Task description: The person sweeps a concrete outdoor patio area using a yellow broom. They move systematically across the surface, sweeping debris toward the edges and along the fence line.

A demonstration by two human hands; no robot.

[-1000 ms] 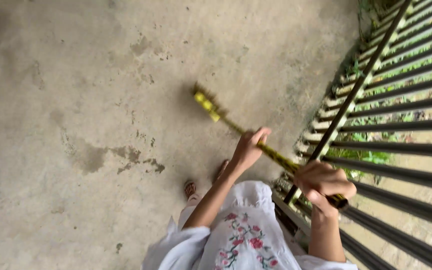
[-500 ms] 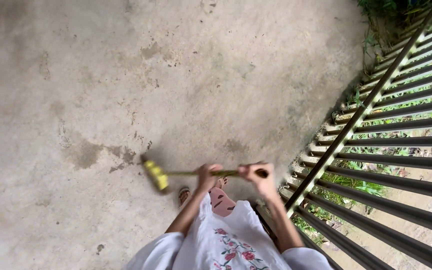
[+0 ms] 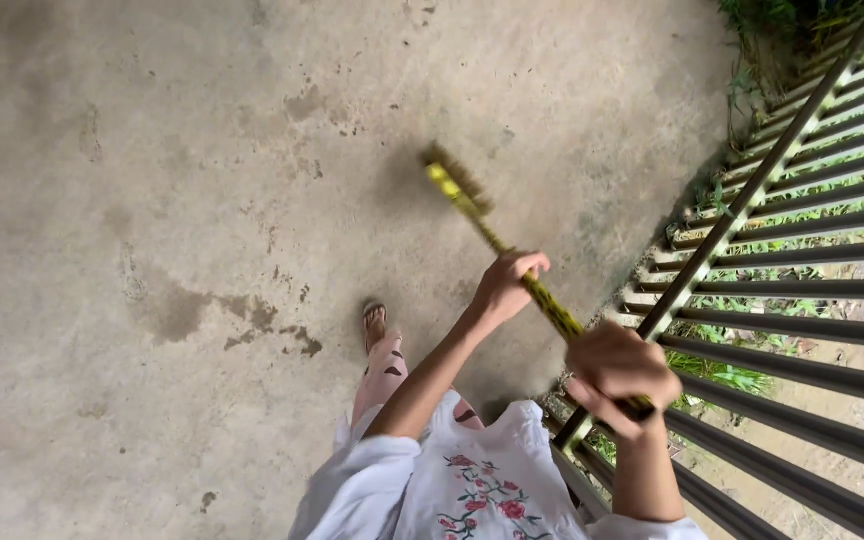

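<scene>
Both hands grip a long yellow-and-black patterned broom handle (image 3: 542,295) that slants from five o'clock toward eleven. The left hand (image 3: 507,285) wraps its fingers closed around the middle of the stick; the right hand (image 3: 620,375) clenches the top end, near the dark metal railing (image 3: 752,200) at three o'clock. The blurred brown bristle head (image 3: 452,180) meets the stained grey concrete floor (image 3: 152,200) at twelve o'clock.

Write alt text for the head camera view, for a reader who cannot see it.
Seen from above, a person grips a long yellow-and-black patterned broom handle with both hands, left hand lower down and right hand near the top, its blurred brush head over a stained grey concrete floor. A dark metal railing runs along the right.
</scene>
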